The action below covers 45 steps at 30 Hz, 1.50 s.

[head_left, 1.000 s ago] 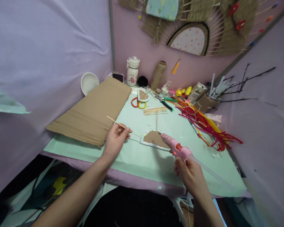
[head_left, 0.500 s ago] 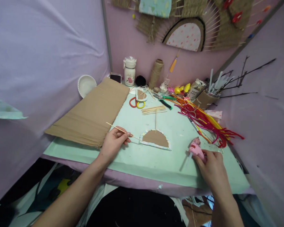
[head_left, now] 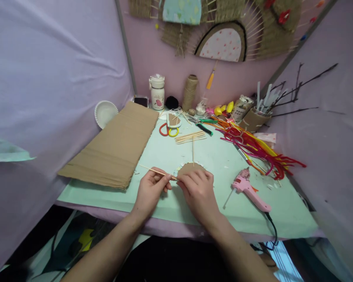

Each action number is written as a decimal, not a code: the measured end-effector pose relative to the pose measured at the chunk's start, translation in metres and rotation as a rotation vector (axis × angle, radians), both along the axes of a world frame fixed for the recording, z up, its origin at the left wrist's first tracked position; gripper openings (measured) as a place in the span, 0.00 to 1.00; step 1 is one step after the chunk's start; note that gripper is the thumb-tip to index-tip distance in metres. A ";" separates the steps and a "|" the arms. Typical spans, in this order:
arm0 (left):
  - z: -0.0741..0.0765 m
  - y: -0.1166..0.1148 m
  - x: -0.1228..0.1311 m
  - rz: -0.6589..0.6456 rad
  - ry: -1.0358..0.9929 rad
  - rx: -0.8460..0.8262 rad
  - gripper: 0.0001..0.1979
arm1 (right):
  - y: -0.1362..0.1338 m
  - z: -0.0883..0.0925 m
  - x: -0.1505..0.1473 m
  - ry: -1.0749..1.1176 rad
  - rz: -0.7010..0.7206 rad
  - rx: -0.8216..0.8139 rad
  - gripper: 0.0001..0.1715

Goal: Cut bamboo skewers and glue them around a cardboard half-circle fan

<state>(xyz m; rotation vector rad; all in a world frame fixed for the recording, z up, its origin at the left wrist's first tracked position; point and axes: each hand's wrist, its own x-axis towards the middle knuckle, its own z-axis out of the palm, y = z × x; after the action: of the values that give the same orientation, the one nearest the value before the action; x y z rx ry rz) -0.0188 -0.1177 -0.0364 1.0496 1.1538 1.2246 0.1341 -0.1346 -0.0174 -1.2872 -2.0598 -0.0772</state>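
Note:
My left hand [head_left: 152, 190] pinches a thin wooden skewer [head_left: 150, 169], whose free end sticks out to the left. The fingers of my right hand [head_left: 200, 194] are bent and closed at the skewer's other end, over the left corner of a cardboard half-disc [head_left: 190, 168]. That hand covers most of the half-disc, so only its curved, fabric-edged top shows. Another skewer [head_left: 193, 150] stands out from the top of the curve. Right of my hands, a pink glue gun [head_left: 248, 190] lies on the table with a glue stick poking out.
A large cardboard sheet [head_left: 114, 147] covers the table's left side. Behind the half-disc lie several skewers [head_left: 191, 137], scissors [head_left: 168, 130] and pliers [head_left: 204, 127]. Coloured pipe cleaners [head_left: 259, 150] spread at the right. A bottle [head_left: 157, 93] and twine spool [head_left: 190, 92] stand at the back.
My right hand has let go of the glue gun, which now lies on the table, and has moved left to the skewer's end and the half-disc. My left hand still holds the skewer.

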 end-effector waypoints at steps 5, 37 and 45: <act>-0.002 -0.010 -0.009 0.003 0.272 0.117 0.11 | 0.009 -0.011 0.003 0.053 -0.091 0.050 0.06; -0.006 0.022 -0.049 -0.136 1.266 0.919 0.09 | -0.020 -0.046 0.027 -0.056 -0.080 -0.093 0.20; -0.006 0.021 -0.049 -0.165 1.240 0.915 0.10 | -0.020 -0.046 0.027 -0.030 -0.080 -0.099 0.20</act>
<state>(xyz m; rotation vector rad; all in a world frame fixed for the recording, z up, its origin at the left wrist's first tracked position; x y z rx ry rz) -0.0682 -0.0968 -0.0420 2.7736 1.3026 0.8993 0.1607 -0.1548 -0.0629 -1.4367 -2.0593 -0.0313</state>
